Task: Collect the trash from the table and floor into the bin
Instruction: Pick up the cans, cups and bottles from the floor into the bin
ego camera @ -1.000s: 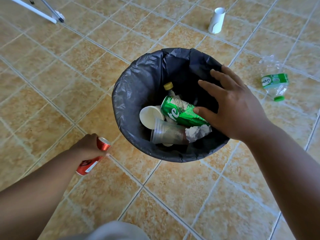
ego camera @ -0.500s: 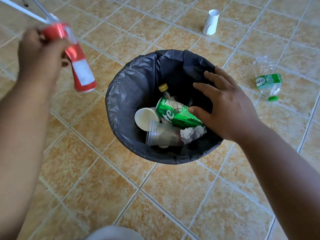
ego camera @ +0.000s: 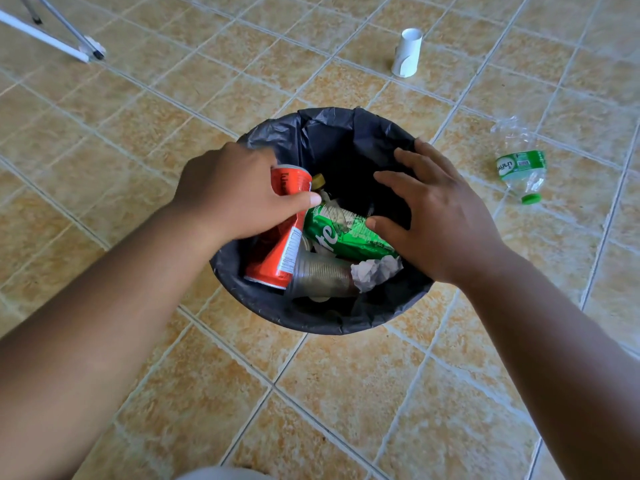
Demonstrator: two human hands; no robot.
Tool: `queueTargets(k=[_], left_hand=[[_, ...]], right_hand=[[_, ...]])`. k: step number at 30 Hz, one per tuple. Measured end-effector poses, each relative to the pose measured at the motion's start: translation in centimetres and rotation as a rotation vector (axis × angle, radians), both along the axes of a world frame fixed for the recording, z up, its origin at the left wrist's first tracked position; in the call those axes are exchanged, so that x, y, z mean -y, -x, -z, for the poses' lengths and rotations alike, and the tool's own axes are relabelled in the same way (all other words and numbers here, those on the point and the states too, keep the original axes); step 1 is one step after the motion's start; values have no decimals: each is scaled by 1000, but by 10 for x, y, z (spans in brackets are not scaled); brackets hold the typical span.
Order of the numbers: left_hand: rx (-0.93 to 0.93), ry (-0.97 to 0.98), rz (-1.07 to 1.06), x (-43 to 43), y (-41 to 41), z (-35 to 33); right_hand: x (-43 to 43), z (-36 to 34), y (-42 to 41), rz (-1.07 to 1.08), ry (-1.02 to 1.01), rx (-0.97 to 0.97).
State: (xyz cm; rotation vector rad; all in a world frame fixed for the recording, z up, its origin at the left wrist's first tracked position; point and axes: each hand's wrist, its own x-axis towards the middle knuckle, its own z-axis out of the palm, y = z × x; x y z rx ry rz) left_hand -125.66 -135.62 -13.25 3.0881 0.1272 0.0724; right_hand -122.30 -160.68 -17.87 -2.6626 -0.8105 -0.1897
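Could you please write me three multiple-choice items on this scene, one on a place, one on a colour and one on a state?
1. Where does the crushed bottle lie?
A. on the floor, right of the bin
B. inside the bin
C. in a hand

2. What colour is the can that the left hand holds?
A. blue
B. black
C. red

3. How is the right hand?
A. clenched in a fist
B. open, fingers spread over the bin
C. gripping a cup

Answers: 1 A, it lies on the floor apart from the bin; 2 C, its body is plainly red; 3 B, its fingers are straight and apart and grip nothing.
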Motion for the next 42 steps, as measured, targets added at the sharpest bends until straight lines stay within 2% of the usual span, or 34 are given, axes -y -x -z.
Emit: queueTargets(k=[2,4,7,9,11,13,18,24,29,32,42], left_hand=[[47,-74,7,-1,1,3],[106,-59,0,-7,1,6],[204,-25,-49,-25,1,7],[91,-21,-134,-44,-1,11],[-39,129,-198,-56,-1,15],[-5,310,-184,-53,0,18],[85,493,-189,-38,-20,18],[10,587,-206,-40,-71,-17],[76,646,-210,-38,-110,-66],[108,623,-193,-29,-138,-76],[108,659,-313,24,-216,-16]], right_hand=[[-1,-1,0,6,-9,-3],[-1,0,0,9,-35,-13],[0,-1,2,77,-203,-32],[2,-2,3,209,-292,30],[3,-3,0,329,-296,56],[5,-2,-6,340,-305,7],[17,-9,-32,341,-249,-16],[11,-73,-67,411,-113,-167],[11,-128,-115,351,-3,-168],[23,-132,-148,332,-8,-126],[64,-73,-285,174,-154,32]])
